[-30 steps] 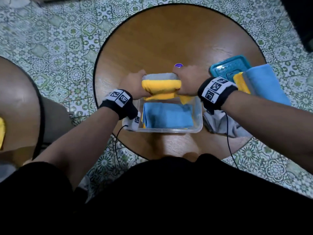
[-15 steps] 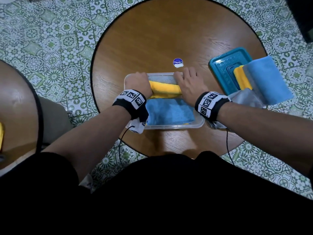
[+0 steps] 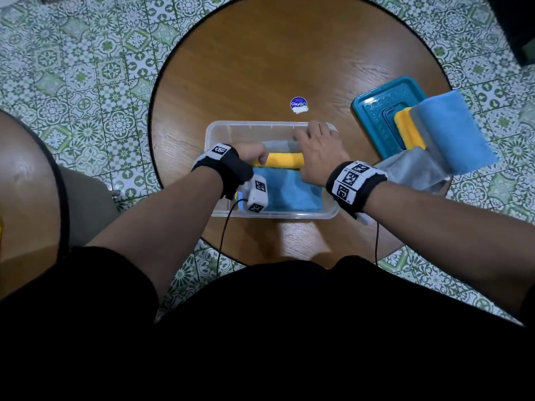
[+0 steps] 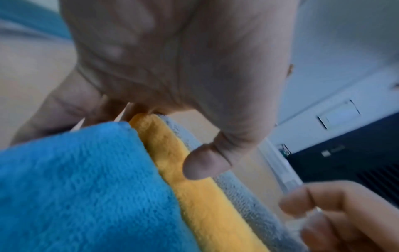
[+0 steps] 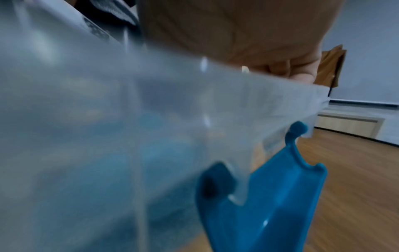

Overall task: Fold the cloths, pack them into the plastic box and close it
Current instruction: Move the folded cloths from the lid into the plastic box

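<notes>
A clear plastic box [image 3: 254,123] stands on the round wooden table [image 3: 275,53]. A folded blue cloth [image 3: 286,189] lies flat in its near half. Behind it a folded yellow and grey cloth [image 3: 285,160] stands on edge. My left hand [image 3: 252,154] grips that cloth's left end, with the thumb [image 4: 205,165] on the yellow fold [image 4: 200,196]. My right hand [image 3: 315,146] rests on the right end, its fingers stretched to the box's far right rim. The box wall [image 5: 108,119] fills the right wrist view.
The teal lid [image 3: 373,111] lies right of the box, under a blue cloth [image 3: 451,131], a yellow one [image 3: 408,131] and a grey one [image 3: 411,172] that hangs off the table edge. A round sticker [image 3: 298,104] sits behind the box. Another table [image 3: 26,183] stands left.
Both hands have lowered the yellow and grey cloth from above the box into it, behind the blue cloth. My right fingers have stretched out toward the far rim.
</notes>
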The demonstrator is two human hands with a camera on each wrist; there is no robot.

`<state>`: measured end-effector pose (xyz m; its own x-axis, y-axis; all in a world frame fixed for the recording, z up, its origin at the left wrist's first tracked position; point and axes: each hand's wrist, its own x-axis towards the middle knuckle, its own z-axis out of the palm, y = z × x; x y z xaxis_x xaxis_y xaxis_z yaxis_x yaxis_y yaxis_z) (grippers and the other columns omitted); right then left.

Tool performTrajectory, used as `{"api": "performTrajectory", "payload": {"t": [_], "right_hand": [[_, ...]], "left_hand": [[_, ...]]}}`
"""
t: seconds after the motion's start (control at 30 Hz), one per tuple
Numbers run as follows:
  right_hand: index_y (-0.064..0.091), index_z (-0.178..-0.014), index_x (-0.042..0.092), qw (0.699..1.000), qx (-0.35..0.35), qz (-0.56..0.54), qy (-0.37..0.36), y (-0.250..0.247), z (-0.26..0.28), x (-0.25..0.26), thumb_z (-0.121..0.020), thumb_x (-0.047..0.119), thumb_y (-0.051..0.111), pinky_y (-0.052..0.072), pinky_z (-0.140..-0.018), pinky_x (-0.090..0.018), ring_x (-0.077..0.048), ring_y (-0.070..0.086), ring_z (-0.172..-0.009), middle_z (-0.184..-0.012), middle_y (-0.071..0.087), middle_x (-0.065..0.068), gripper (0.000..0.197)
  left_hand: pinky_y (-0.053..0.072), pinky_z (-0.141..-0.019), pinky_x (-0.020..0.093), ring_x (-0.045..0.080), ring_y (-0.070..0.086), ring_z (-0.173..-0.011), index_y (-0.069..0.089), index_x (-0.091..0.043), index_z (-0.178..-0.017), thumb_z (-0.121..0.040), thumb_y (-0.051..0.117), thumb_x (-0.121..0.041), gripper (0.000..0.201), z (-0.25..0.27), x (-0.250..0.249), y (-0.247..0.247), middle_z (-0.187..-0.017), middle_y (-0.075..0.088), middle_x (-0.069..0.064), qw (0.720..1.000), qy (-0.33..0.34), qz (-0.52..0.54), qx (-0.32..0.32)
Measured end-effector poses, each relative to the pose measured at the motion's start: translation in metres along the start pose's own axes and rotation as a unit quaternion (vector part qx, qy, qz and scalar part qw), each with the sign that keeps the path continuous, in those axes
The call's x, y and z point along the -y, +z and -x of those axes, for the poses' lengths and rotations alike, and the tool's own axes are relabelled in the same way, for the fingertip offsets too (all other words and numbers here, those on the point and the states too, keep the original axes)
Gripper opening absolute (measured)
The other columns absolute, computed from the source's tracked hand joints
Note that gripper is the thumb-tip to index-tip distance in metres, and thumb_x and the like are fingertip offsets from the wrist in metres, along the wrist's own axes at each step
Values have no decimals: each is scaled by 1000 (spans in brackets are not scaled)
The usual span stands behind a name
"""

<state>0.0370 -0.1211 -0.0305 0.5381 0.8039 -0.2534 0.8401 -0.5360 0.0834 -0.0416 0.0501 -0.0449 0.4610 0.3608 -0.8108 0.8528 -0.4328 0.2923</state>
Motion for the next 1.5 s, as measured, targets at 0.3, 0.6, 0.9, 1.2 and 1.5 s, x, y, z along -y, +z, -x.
{"api": "performTrajectory", "payload": {"t": [0.3,0.6,0.9,1.2,1.5], "right_hand": [[58,-84,17,981,177,55,-60,-12,-2,2,-85,19,55,49,-68,-31,-24,58,-73,-79,63,-2,4],[61,-118,24,994,81,13,-74,-5,3,-20,-83,22,50,28,-106,-42,-24,53,-112,-116,61,1,37],[66,-95,18,979,198,-5,-54,-5,7,0,-89,22,46,-4,-120,-53,-21,60,-105,-97,67,-2,22],[62,-86,21,785,-230,-510,267,25,108,-115,-83,9,51,43,-70,-24,-14,55,-74,-80,63,4,17],[54,-113,16,565,-140,-536,612,136,180,-214,-81,32,70,40,-82,-26,-28,61,-105,-116,63,-11,39]], "left_hand": [[38,-50,25,22,56,-92,43,-3,-140,-71,82,-41,88,-14,10,22,-124,61,9,983,-40,161,-71],[43,-91,36,31,55,-117,46,-14,-141,-72,59,-79,95,-4,5,9,-129,53,2,980,-26,185,-70],[48,-88,36,34,58,-114,42,-4,-139,-62,74,-73,108,5,-2,15,-136,55,15,980,-45,136,-139],[48,-95,37,25,58,-113,61,-21,-119,-80,60,-60,55,80,-83,24,-123,63,1,960,101,-34,-261],[49,-87,32,20,59,-109,57,-25,-109,-84,67,-46,34,62,-207,179,-115,61,-3,964,239,-22,-115]]}}
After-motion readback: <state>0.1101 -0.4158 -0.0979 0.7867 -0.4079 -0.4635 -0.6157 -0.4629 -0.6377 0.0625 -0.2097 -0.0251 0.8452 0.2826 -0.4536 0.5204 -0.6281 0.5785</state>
